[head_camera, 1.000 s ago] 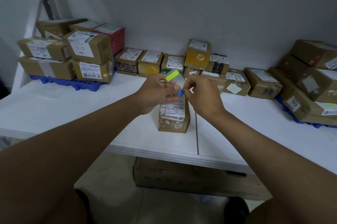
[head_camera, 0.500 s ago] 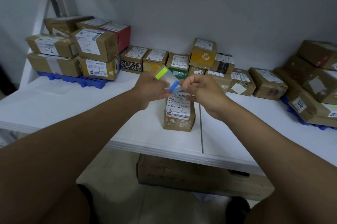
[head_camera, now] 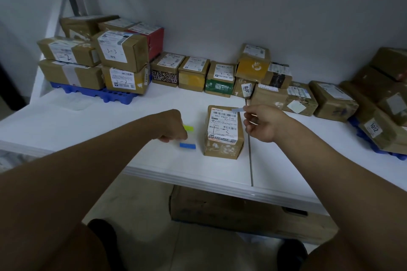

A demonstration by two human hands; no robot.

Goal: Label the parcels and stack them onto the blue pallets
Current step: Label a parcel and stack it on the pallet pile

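We're pinching a flimsy sticker (head_camera: 238, 109) by its edge in the right hand (head_camera: 263, 124) over the parcel (head_camera: 222, 131), left hand (head_camera: 174, 126) gripping the sheet (head_camera: 187, 140).

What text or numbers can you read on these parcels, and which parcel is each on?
"3-3": upper parcel on the left pallet
"3-2": parcel below it
"3018": tag on a back-row parcel
"3012": parcel on the right
"507-P802 T70": lone front parcel
Smaller label print is too small or blurred to read.
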